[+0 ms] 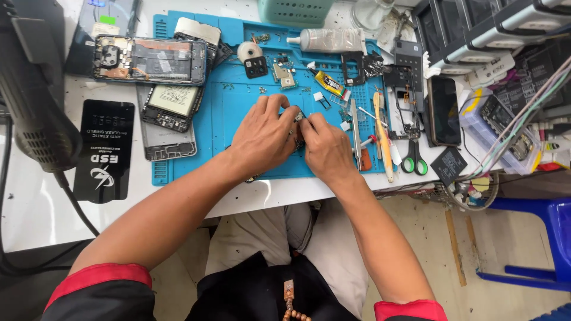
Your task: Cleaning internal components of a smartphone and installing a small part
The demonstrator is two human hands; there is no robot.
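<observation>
My left hand [263, 135] and my right hand [326, 148] meet over the middle of a blue work mat [238, 101], fingertips pinched together on a small phone part [298, 119]. The part is mostly hidden by the fingers, so its shape is unclear. An opened phone body [151, 59] lies at the mat's left, with a second opened frame [169, 107] and a grey back plate [169, 142] below it.
Tweezers, a yellow glue tube [329, 83], a pry stick [383, 139] and green-handled scissors [413, 161] lie to the right. A dark phone [444, 110], a black frame [404, 89], a black card [107, 148], a hot-air tool [33, 101] and a blue stool [535, 238] surround them.
</observation>
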